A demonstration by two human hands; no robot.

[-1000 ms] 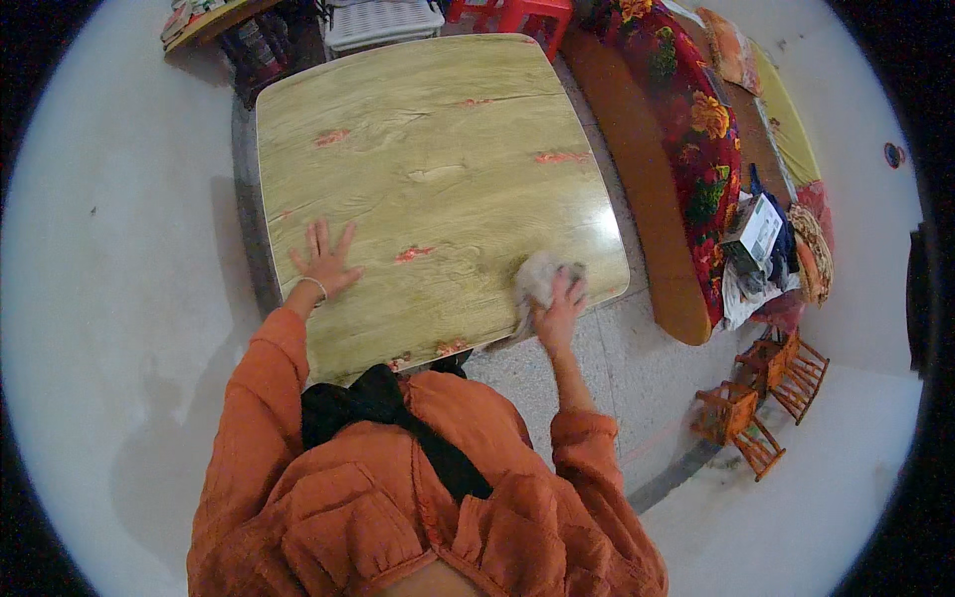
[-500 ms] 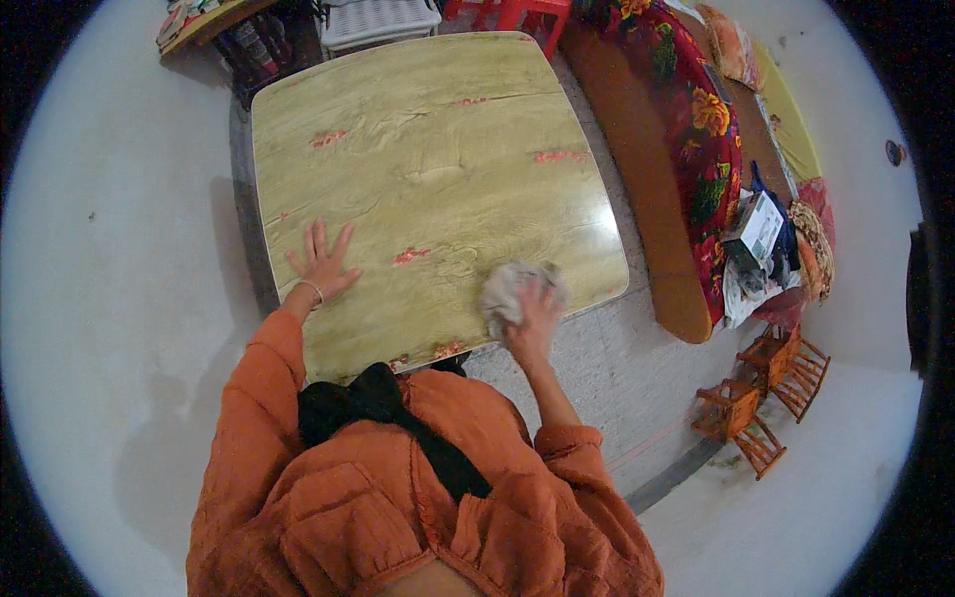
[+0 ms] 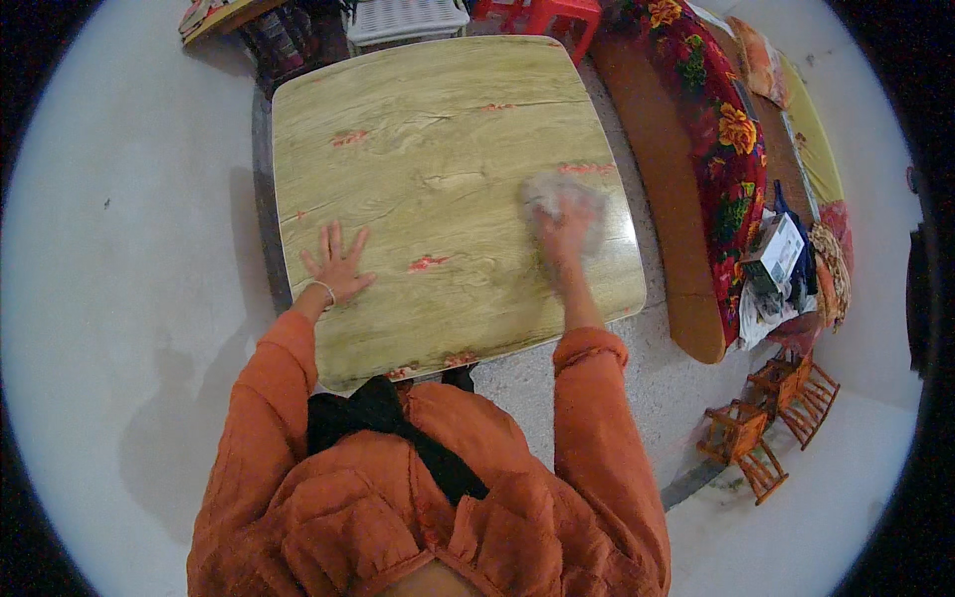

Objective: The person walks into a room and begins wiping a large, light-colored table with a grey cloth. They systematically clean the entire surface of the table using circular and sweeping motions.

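Observation:
A rounded-corner table (image 3: 438, 129) with a yellowish wood-grain top and small red flower marks stands in front of me. Flat on its left part, fingers spread, rests my left hand (image 3: 343, 271), a bracelet at the wrist; it holds nothing. My right hand (image 3: 564, 237) is out over the right part of the tabletop with a crumpled whitish cloth (image 3: 549, 187) under its fingers, pressed to the surface. Motion blurs this hand and the cloth, so the finger outlines are soft.
Right of the table runs a brown wooden bench (image 3: 686, 289) with a red floral cover (image 3: 731, 189) and a white box (image 3: 774, 252). Small wooden chairs (image 3: 738, 430) stand at lower right. A white woven seat (image 3: 408, 20) and red stools (image 3: 557, 15) sit beyond the far edge.
My right hand has slid the cloth away from the near edge, farther out and slightly right across the tabletop. The left hand stays planted. The whole view has shifted a little.

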